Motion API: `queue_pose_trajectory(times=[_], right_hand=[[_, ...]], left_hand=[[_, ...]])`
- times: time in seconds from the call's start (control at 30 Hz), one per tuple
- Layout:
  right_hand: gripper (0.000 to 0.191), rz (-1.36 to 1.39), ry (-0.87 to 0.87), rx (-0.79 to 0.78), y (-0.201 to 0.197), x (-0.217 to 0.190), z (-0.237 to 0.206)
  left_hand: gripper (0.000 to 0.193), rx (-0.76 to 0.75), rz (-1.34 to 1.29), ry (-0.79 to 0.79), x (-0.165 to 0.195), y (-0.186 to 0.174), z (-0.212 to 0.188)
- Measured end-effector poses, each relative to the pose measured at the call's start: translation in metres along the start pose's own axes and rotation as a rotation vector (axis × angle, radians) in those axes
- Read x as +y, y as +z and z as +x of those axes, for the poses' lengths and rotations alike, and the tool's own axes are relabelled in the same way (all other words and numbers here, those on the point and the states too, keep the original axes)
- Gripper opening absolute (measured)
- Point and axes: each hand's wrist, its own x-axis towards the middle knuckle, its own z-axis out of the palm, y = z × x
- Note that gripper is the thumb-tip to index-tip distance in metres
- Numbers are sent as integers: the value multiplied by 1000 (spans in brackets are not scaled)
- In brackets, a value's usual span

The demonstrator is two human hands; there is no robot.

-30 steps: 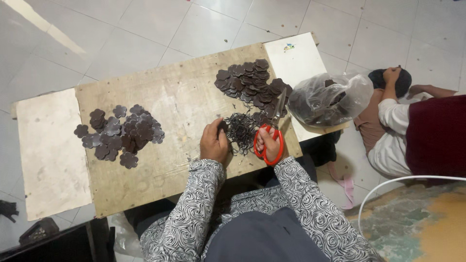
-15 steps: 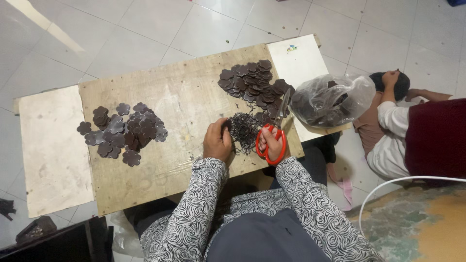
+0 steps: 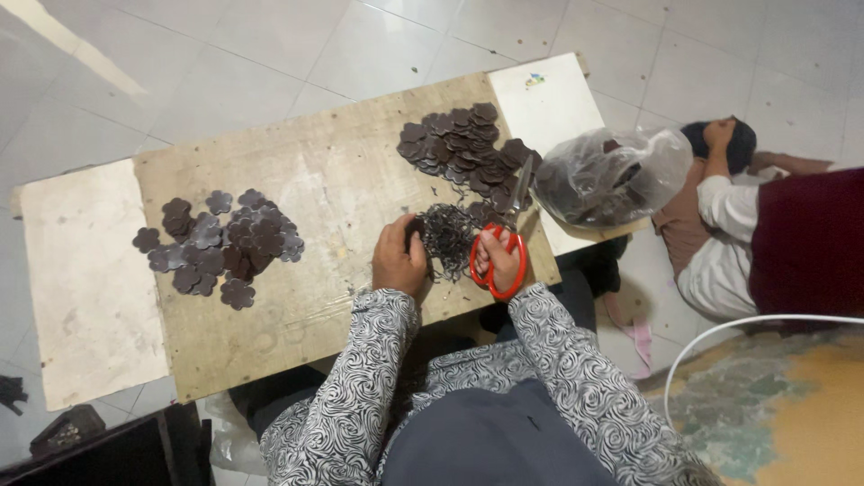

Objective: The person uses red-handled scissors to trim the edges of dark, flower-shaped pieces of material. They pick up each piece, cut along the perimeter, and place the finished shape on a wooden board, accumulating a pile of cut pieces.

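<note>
My right hand [image 3: 502,259] grips red-handled scissors [image 3: 497,261], blades pointing up toward a pile of dark brown flower-shaped cutouts [image 3: 463,148] at the board's far right. My left hand [image 3: 400,259] pinches a small dark piece at the edge of a heap of dark trimmings [image 3: 447,236] between my hands. A second pile of brown flower cutouts [image 3: 220,247] lies on the left of the wooden board [image 3: 333,180].
A clear plastic bag [image 3: 612,175] with dark pieces rests at the board's right end on a white panel [image 3: 549,99]. Another white panel [image 3: 76,279] lies left. A person [image 3: 747,225] lies on the tiled floor at right. A white cable [image 3: 747,324] curves nearby.
Both hands have stayed over the trimmings heap with only slight shifts; the scissors remain in my right hand. The view has drifted a little.
</note>
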Motion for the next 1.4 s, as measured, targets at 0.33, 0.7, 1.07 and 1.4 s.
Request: queue_pose_trajectory(times=[0.33,0.7,1.07,1.4], right_hand=[[33,-85,27,22,2,-4,-3],[35,-202,51,45,3,-8,-7],[30,-103,81,73,3,-3,-6],[27,-70,72,96,8,-3,-5]], left_hand=[[30,2,36,61,-7,-1,0],[35,-13,14,9,-9,-3,0],[34,-1,-121,-36,-7,-3,-1],[32,5,-70,-49,-5,-6,-2]])
